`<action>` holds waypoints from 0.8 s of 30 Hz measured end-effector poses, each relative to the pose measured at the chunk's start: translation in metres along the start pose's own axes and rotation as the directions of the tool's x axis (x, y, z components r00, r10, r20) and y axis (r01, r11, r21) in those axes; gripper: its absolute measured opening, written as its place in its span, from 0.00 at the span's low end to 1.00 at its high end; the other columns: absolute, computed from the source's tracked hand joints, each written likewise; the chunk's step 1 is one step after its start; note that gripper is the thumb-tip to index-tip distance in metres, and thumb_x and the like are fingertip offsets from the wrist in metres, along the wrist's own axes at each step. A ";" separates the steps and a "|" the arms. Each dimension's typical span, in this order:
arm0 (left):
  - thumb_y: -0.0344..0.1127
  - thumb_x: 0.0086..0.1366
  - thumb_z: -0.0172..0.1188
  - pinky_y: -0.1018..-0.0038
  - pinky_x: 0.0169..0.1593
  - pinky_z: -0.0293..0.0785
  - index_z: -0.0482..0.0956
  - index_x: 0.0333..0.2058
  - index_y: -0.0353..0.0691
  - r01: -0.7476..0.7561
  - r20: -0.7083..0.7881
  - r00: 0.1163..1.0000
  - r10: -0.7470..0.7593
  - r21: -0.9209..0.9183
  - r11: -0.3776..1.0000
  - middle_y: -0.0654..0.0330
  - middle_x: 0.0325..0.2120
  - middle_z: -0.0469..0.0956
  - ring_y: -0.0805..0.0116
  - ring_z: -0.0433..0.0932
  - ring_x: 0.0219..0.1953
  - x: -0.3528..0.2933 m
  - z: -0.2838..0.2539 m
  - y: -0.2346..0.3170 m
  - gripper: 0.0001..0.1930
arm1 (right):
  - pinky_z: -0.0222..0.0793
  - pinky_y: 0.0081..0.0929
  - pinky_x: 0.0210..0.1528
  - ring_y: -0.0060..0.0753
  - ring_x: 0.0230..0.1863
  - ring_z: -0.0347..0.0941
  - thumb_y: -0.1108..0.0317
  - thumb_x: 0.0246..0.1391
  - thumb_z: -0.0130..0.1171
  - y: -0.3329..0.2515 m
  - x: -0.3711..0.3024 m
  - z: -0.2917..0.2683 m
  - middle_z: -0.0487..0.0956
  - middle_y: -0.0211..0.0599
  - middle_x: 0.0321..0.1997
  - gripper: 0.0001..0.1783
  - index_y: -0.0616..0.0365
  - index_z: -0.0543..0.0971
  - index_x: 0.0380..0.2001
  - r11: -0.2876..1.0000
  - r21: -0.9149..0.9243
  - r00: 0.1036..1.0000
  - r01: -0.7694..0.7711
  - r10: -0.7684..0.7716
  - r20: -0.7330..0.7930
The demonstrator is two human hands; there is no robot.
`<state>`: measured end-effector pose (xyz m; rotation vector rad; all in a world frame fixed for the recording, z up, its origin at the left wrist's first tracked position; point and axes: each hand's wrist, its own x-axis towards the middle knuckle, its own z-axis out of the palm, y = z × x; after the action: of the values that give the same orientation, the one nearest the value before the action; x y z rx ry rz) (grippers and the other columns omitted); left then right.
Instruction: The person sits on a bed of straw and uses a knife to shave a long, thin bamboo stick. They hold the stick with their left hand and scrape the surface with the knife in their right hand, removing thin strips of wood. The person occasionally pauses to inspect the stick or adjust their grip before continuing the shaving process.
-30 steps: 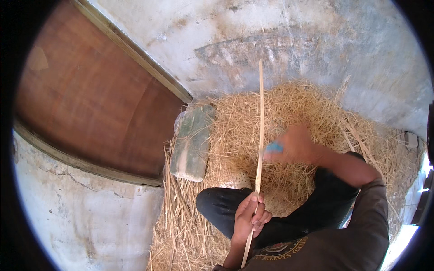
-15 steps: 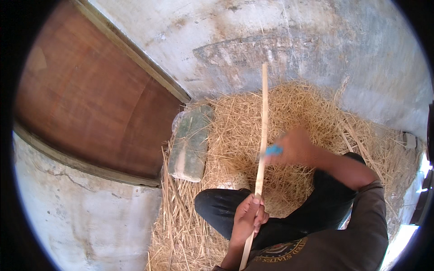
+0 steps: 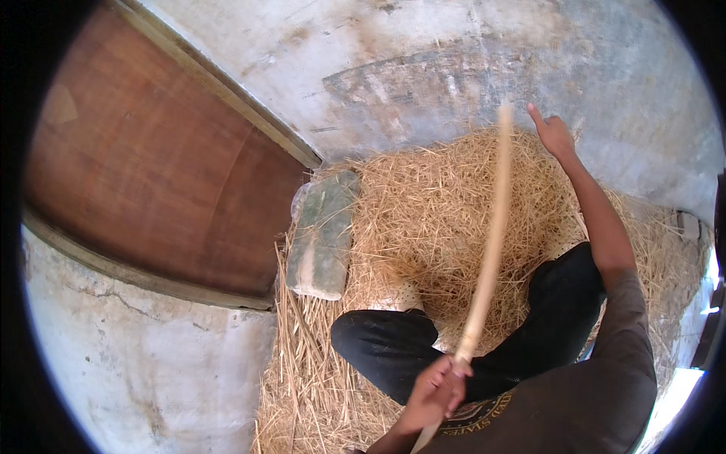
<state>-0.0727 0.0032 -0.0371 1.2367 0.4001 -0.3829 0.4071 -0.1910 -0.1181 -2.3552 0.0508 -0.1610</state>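
Note:
My left hand (image 3: 439,390) is closed around the lower part of a long, pale bamboo strip (image 3: 491,250). The strip rises from my lap, leaning right, and its upper part is smeared by motion. Beyond my right knee, my right hand (image 3: 556,138) is raised close to the strip's far tip, apart from it. Its thumb sticks out while the other fingers look curled. Whatever those fingers hold, if anything, is hidden. The blue-handled tool does not show.
Straw-like shavings (image 3: 423,197) cover the floor around my crossed legs (image 3: 386,344). A greenish stone block (image 3: 324,234) lies at the left, beside a brown door panel (image 3: 166,166) in a wooden frame. A stained plaster wall (image 3: 423,83) stands close ahead.
My right hand has moved up and away from the strip's middle, and the blue-handled tool in it has gone from sight. The strip has swung right; my left hand has shifted slightly right and lower.

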 end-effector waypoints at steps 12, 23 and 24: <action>0.39 0.73 0.41 0.85 0.13 0.54 0.67 0.36 0.36 -0.267 -0.253 0.928 0.272 0.057 0.962 0.67 0.10 0.62 0.82 0.57 0.09 0.033 -0.027 0.031 0.12 | 0.61 0.33 0.14 0.38 0.09 0.67 0.25 0.36 0.57 -0.111 -0.238 0.004 0.69 0.33 0.08 0.37 0.52 0.72 0.08 0.422 0.231 0.315 0.877 -0.866 0.389; 0.38 0.73 0.42 0.85 0.14 0.55 0.67 0.36 0.37 -0.261 -0.213 0.941 0.262 0.035 0.965 0.68 0.11 0.62 0.83 0.57 0.10 0.039 -0.028 0.029 0.11 | 0.62 0.35 0.14 0.41 0.10 0.68 0.22 0.39 0.50 -0.123 -0.172 0.017 0.68 0.38 0.06 0.42 0.55 0.74 0.07 0.687 -0.010 0.605 0.727 -0.634 0.481; 0.38 0.73 0.42 0.85 0.14 0.55 0.67 0.36 0.37 -0.258 -0.234 0.936 0.262 0.047 0.965 0.68 0.11 0.62 0.83 0.58 0.10 0.038 -0.031 0.027 0.11 | 0.62 0.35 0.14 0.40 0.10 0.68 0.23 0.39 0.53 -0.118 -0.212 0.019 0.68 0.37 0.06 0.41 0.55 0.74 0.07 0.608 0.096 0.511 0.788 -0.734 0.446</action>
<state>-0.0291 0.0380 -0.0416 1.3365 0.4317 -0.0094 0.1982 -0.0762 -0.0700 -2.3009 -1.2794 -0.0296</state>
